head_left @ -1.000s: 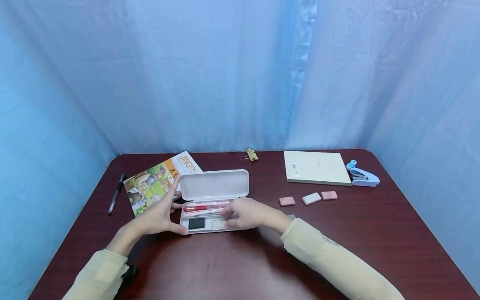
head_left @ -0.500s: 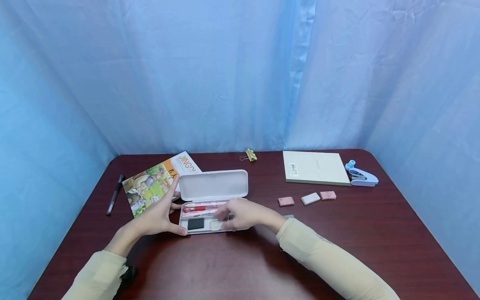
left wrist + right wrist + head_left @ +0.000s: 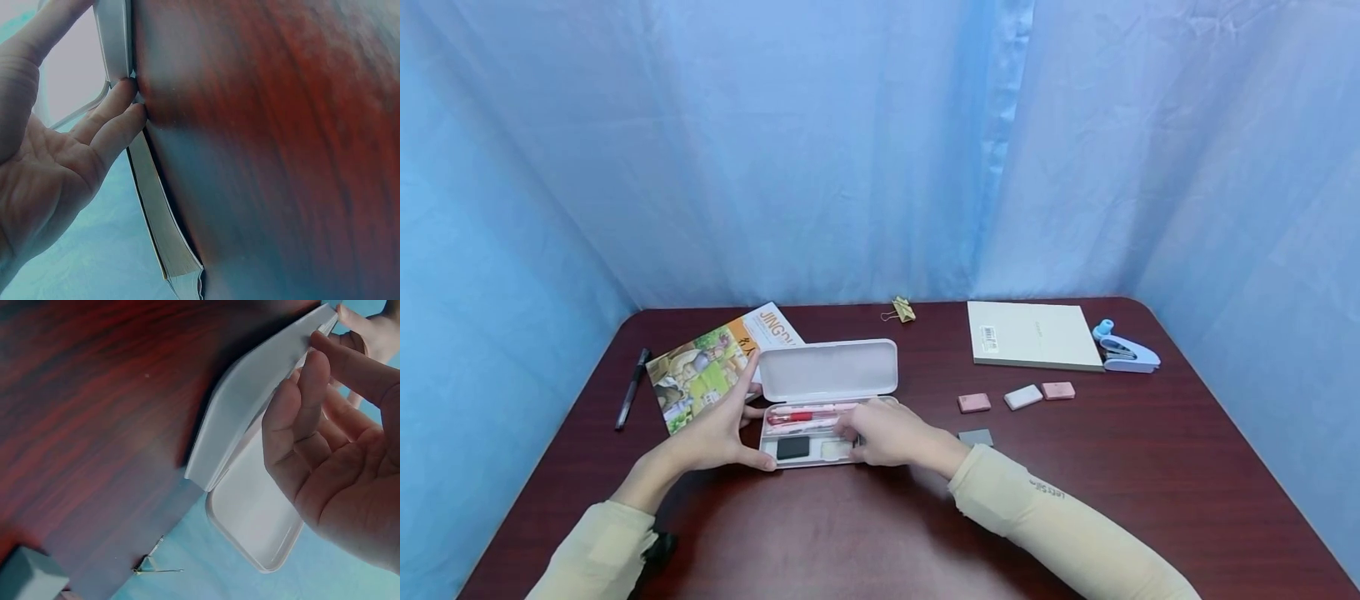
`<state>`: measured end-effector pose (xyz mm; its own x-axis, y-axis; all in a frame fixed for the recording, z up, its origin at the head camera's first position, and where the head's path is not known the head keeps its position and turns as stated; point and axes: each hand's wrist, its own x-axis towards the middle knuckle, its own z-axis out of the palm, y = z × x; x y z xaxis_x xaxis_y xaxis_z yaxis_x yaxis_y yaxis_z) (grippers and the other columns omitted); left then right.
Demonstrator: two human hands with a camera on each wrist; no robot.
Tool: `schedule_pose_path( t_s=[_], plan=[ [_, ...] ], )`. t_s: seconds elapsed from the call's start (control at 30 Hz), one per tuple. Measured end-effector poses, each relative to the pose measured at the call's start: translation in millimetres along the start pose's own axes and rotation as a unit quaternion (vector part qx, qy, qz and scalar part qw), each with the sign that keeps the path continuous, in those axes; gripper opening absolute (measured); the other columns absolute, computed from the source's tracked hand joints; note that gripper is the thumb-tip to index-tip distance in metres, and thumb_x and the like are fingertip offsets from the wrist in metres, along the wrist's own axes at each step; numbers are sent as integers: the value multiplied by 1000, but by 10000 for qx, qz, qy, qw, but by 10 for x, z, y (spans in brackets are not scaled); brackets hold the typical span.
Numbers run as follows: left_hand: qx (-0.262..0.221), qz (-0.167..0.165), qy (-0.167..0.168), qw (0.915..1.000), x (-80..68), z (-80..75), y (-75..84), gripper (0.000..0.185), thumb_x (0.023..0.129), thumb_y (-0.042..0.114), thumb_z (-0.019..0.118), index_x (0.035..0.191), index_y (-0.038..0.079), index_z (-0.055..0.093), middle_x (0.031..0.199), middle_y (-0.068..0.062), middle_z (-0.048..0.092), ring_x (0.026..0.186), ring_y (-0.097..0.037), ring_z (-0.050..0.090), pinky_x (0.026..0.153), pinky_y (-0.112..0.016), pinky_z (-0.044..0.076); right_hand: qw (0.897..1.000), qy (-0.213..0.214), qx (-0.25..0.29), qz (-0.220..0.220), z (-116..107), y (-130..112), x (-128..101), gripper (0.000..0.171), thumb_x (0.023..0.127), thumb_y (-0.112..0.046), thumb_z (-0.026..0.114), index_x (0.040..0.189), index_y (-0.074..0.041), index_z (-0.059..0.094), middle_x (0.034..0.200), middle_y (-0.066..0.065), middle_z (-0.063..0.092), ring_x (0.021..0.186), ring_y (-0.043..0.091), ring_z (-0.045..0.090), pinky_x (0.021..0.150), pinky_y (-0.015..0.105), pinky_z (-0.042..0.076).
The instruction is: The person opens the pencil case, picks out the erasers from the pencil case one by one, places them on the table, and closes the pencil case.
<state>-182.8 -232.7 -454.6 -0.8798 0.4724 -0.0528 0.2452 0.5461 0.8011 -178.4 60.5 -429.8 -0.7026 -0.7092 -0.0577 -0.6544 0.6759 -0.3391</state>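
Note:
An open white pencil case (image 3: 829, 369) lies on the dark red table (image 3: 865, 525). Its tray holds a red pen (image 3: 808, 412), a black eraser (image 3: 793, 447) and a white eraser (image 3: 835, 450). My left hand (image 3: 730, 429) brackets the case's left end, thumb at the front and straight fingers (image 3: 115, 103) touching the case's edge (image 3: 115, 37). My right hand (image 3: 868, 433) lies over the tray's right half, fingertips beside the white eraser. In the right wrist view its loosely bent fingers (image 3: 306, 394) rest on the tray rim (image 3: 250, 406) and hold nothing.
A grey eraser (image 3: 976, 437) lies just right of my right hand. Farther right are two pink erasers (image 3: 973, 403) with a white one (image 3: 1023, 397) between them, a notepad (image 3: 1032, 335) and a blue stapler (image 3: 1126, 352). A picture book (image 3: 707, 371), black pen (image 3: 631, 387) and binder clip (image 3: 902, 310) lie behind.
My right hand and forearm have slid a little left along the tray, uncovering the grey eraser on the table. The left hand and case have stayed put.

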Motion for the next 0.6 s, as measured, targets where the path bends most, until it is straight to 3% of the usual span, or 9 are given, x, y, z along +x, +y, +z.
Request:
schedule_pose_path(
  t_s=[0.17,0.4,0.6],
  plan=[
    [-5,-43,5,10000,-5,6,1,145,69,28,97,160,39,-16,153,-26,34,128,-37,57,105,-56,43,9994,-5,329,-87,28,66,19,31,83,-14,82,114,-15,77,98,-7,74,91,6,66,84,29,53],
    [4,-32,10,10000,-3,4,11,145,69,29,97,160,39,-16,152,-25,35,127,-36,57,105,-55,43,9921,-174,1214,-255,55,182,46,32,82,-8,82,113,-10,77,99,-3,74,94,9,66,86,26,51],
    [27,-56,14,10000,-2,6,6,145,69,30,97,160,40,-16,152,-26,35,127,-36,58,105,-56,43,9870,-245,1553,-322,72,210,52,28,80,-5,82,107,-9,77,81,-10,67,81,7,61,81,22,47]
  ],
)
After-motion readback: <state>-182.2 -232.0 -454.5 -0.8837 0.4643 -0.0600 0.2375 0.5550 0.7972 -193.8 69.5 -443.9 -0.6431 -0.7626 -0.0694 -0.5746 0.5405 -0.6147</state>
